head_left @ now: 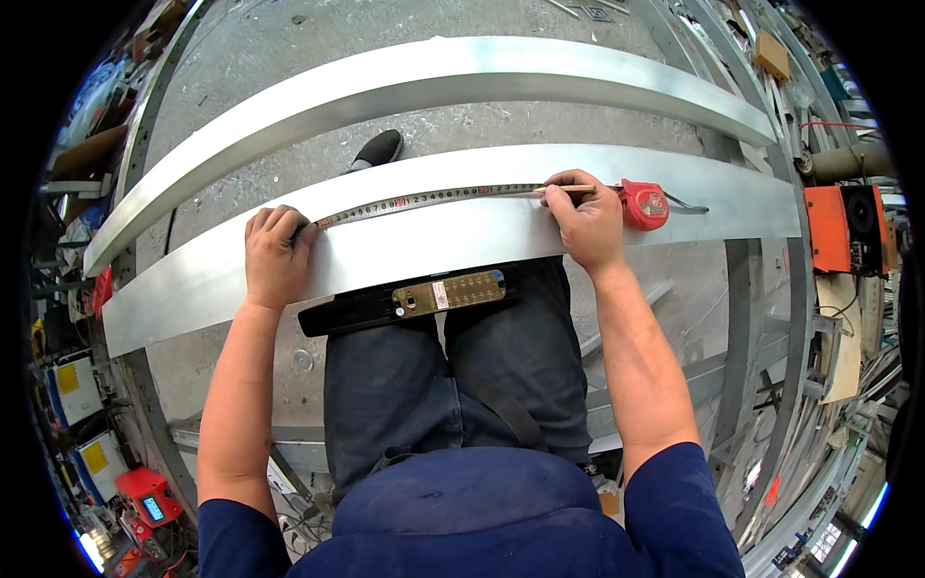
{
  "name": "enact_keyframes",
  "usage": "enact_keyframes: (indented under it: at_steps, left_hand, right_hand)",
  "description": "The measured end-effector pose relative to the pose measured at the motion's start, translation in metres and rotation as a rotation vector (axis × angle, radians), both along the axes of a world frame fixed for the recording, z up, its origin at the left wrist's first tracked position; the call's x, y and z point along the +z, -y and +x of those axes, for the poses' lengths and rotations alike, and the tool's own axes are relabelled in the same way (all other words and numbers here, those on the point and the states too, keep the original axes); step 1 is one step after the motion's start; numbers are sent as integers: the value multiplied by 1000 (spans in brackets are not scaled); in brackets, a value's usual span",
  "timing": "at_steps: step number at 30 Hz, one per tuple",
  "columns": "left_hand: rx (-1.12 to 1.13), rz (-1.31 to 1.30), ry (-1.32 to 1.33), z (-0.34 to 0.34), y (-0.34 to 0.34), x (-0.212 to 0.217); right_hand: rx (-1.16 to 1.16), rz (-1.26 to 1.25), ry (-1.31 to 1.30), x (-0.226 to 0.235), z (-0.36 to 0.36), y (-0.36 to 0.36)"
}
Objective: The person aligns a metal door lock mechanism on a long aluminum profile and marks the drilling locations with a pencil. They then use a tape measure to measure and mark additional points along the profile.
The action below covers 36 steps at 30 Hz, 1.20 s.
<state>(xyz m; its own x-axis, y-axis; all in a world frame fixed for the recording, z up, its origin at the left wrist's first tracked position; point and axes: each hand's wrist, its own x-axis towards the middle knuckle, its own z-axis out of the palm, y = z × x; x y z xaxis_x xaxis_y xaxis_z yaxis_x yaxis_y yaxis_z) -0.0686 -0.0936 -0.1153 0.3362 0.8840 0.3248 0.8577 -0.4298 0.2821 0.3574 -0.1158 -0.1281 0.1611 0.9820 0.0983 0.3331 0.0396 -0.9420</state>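
A wide silvery metal bar [424, 246] lies crosswise in front of me. Along its top stretches a tape measure's blade [438, 198], pulled out from a red case [644, 206] resting on the bar at the right. My left hand [277, 252] is closed, pinching the blade's end with thumb and fingers against the bar. Closed around a thin wooden pencil [581, 190], my right hand [590, 220] rests by the blade, just left of the red case. The pencil's tip points left, close to the blade's edge.
A second metal bar [434, 79] runs parallel, farther away. Both bars span a grey metal frame [798, 318]. Below the near bar, a black panel with a gold-brown circuit board [472, 290] lies by my thighs. An orange machine [838, 229] stands at right, a red device [146, 496] at lower left.
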Motion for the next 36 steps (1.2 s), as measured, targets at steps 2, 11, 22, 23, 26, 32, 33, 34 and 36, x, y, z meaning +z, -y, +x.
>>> enact_keyframes:
  at_steps: [2, 11, 22, 23, 26, 32, 33, 34, 36]
  left_hand:
    - [-1, -8, -7, 1, 0, 2]
    - [-3, -14, -20, 1, -1, 1]
    - [-12, -17, -21, 0, -1, -1]
    - [-12, -17, -20, 0, 0, -1]
    - [-12, -17, -22, 0, 0, -1]
    - [-17, -12, -18, 0, 0, -1]
    - [-18, -15, -16, 0, 0, 0]
    - [-18, -15, -17, 0, 0, -1]
    - [-18, -16, -21, 0, 0, 0]
  right_hand:
    - [3, 37, -17, -2, 0, -1]
    - [23, 17, 73, 5, 0, 2]
    - [8, 42, 98, 10, -5, 2]
    - [17, 20, 105, 11, -4, 2]
    - [31, -6, 117, 13, -4, 3]
    - [25, 25, 104, 12, -5, 2]
    - [24, 24, 106, 12, -5, 2]
    - [24, 23, 108, 13, -5, 3]
    - [34, 18, 138, 13, -4, 2]
